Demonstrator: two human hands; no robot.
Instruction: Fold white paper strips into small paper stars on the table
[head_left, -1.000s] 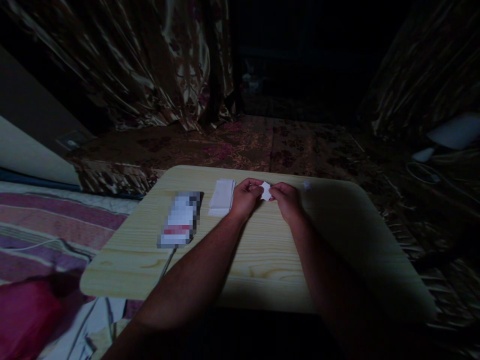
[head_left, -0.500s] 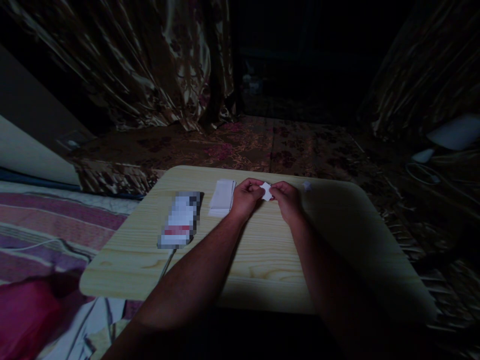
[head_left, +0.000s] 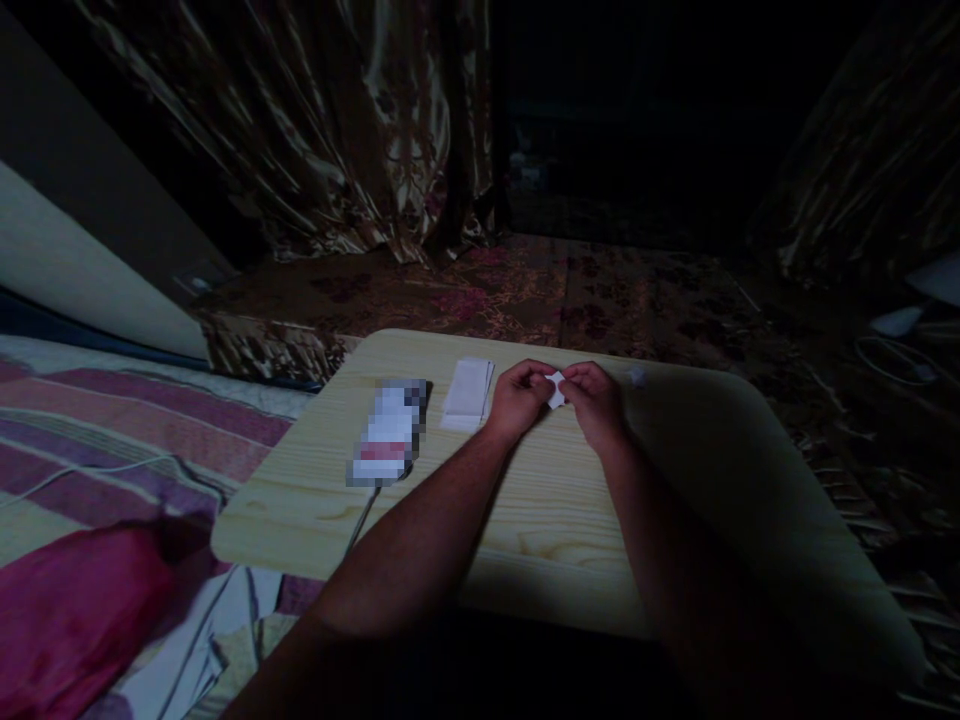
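A small white piece of paper (head_left: 556,389) is pinched between my two hands over the far middle of a light wooden table (head_left: 525,500). My left hand (head_left: 519,398) has its fingers curled onto the paper's left edge. My right hand (head_left: 596,400) grips its right edge, fingers closed. Just left of my left hand lies a small stack of white paper (head_left: 468,393) flat on the table.
A blurred phone-like object (head_left: 390,433) with a cable lies on the table's left part. A tiny white scrap (head_left: 637,377) sits right of my hands. Striped bedding (head_left: 112,450) lies to the left, patterned curtains (head_left: 337,130) and floral carpet behind.
The view has shifted slightly, so the table and hands sit further right in the picture. My hands have drawn closer together around the paper, which shows less than before.
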